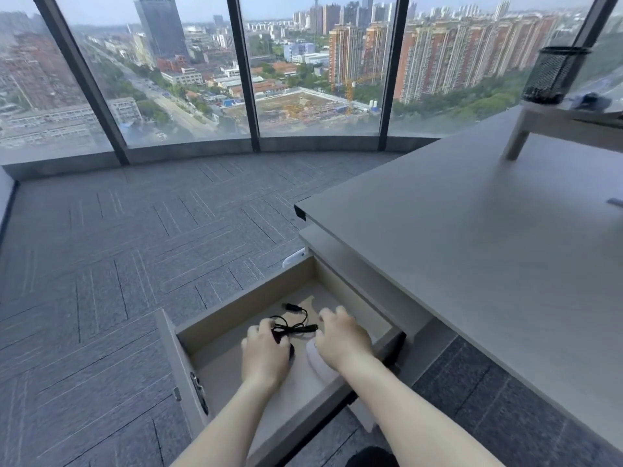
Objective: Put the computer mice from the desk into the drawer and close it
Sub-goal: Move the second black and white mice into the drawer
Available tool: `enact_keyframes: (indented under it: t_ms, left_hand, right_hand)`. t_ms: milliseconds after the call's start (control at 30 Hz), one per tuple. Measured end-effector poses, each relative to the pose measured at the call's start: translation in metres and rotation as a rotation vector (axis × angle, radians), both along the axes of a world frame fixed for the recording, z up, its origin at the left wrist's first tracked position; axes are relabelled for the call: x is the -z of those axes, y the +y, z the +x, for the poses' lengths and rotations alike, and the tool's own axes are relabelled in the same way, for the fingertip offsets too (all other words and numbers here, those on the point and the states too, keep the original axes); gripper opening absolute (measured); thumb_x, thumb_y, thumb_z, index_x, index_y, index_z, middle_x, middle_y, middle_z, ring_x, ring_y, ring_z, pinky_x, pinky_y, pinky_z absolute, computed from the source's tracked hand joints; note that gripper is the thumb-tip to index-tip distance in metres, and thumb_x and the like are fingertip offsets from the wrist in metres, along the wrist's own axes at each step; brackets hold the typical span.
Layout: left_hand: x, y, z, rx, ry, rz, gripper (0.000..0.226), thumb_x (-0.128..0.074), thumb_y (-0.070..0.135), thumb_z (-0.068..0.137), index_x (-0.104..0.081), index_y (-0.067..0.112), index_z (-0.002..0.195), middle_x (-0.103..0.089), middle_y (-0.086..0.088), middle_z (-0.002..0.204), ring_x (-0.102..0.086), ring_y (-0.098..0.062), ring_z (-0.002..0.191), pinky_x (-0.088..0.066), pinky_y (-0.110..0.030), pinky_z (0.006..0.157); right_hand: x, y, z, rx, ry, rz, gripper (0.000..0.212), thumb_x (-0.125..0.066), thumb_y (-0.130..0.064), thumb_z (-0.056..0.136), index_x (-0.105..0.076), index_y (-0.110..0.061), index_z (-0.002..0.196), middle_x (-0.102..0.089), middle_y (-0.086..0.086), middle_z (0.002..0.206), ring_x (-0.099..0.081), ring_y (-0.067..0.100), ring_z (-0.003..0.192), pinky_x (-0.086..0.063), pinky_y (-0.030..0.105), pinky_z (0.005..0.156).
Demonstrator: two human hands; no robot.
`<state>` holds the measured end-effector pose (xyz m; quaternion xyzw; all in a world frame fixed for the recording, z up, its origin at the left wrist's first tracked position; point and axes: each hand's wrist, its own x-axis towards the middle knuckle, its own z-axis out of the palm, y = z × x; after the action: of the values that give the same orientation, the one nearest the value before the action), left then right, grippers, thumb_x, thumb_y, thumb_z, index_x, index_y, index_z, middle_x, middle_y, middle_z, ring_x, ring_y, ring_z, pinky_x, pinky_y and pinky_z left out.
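Observation:
The drawer (236, 308) under the desk stands pulled out, wood-coloured inside. Both my hands are down in it. My left hand (264, 353) covers a black mouse (290, 349), of which only a dark edge shows; its black cable and USB plug (293, 315) lie coiled just beyond my fingers. My right hand (342, 338) rests over a white mouse (318, 364), whose pale body shows below my palm. Both mice lie on the drawer floor.
The grey desk top (472, 237) runs to the right, with a white riser (553, 123) and a black mesh pen cup (553, 74) at its far end. Grey carpet (118, 264) fills the left; tall windows stand behind. The drawer front (183, 375) carries a lock.

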<state>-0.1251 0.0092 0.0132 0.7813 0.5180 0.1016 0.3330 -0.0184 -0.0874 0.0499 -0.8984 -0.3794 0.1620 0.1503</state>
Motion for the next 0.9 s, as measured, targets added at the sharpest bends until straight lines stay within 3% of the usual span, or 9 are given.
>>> enact_keyframes:
  t_ms: [267,333,433,567,667,800,900]
  left_hand:
    - [-0.108,-0.112,0.072,0.295,-0.547,0.193,0.024,-0.053,0.015,0.087,-0.062,0.017,0.110,-0.061,0.001,0.106,-0.060,-0.014,0.094,-0.049,-0.027,0.086]
    - [-0.128,-0.159,0.093,0.417,-0.595,0.168,0.023,-0.055,0.012,0.085,-0.064,0.016,0.106,-0.061,0.002,0.103,-0.061,-0.012,0.087,-0.047,-0.022,0.081]
    - [-0.143,-0.232,0.125,0.645,-0.549,0.110,0.023,-0.057,0.015,0.081,-0.067,0.017,0.102,-0.064,-0.002,0.104,-0.062,-0.015,0.082,-0.048,-0.025,0.080]
    - [-0.144,-0.324,0.155,0.852,-0.431,-0.003,0.035,-0.062,0.034,0.080,-0.062,0.023,0.113,-0.061,0.000,0.115,-0.062,-0.016,0.091,-0.049,-0.028,0.084]
    - [-0.143,-0.378,0.169,0.930,-0.370,-0.022,0.055,-0.061,0.047,0.074,-0.055,0.028,0.124,-0.058,-0.002,0.125,-0.057,-0.021,0.110,-0.046,-0.034,0.096]
    - [-0.148,-0.424,0.180,0.996,-0.184,0.181,0.072,-0.055,0.056,0.066,-0.042,0.040,0.135,-0.052,0.004,0.135,-0.042,-0.024,0.127,-0.033,-0.036,0.103]
    - [-0.148,-0.440,0.189,1.028,-0.097,0.270,0.073,-0.052,0.059,0.063,-0.042,0.041,0.133,-0.052,0.003,0.135,-0.039,-0.025,0.127,-0.032,-0.037,0.101]
  right_hand:
    - [-0.115,-0.132,0.027,0.226,-0.271,0.642,0.022,-0.051,-0.015,0.091,-0.073,-0.015,0.098,-0.073,0.001,0.100,-0.067,0.019,0.086,-0.052,0.029,0.074]
    - [-0.134,-0.188,0.038,0.315,-0.359,0.705,0.020,-0.054,-0.017,0.090,-0.073,-0.017,0.095,-0.074,-0.002,0.093,-0.067,0.017,0.078,-0.048,0.025,0.067]
    - [-0.144,-0.278,0.058,0.488,-0.501,0.751,0.021,-0.053,-0.018,0.088,-0.073,-0.018,0.094,-0.073,0.000,0.091,-0.065,0.020,0.080,-0.048,0.028,0.068]
    - [-0.128,-0.387,0.095,0.767,-0.605,0.627,0.027,-0.058,-0.010,0.083,-0.070,-0.015,0.107,-0.067,0.009,0.110,-0.055,0.033,0.100,-0.047,0.038,0.085]
    - [-0.113,-0.443,0.121,0.933,-0.468,0.444,0.042,-0.059,-0.019,0.084,-0.062,-0.022,0.126,-0.054,0.012,0.132,-0.049,0.040,0.112,-0.043,0.042,0.097]
    - [-0.101,-0.474,0.139,0.928,-0.240,0.226,0.054,-0.049,-0.045,0.092,-0.041,-0.032,0.143,-0.037,0.013,0.148,-0.038,0.039,0.129,-0.034,0.043,0.106]
    - [-0.092,-0.481,0.148,0.875,-0.197,0.167,0.057,-0.046,-0.054,0.091,-0.037,-0.035,0.144,-0.044,0.016,0.144,-0.040,0.037,0.131,-0.034,0.045,0.108]
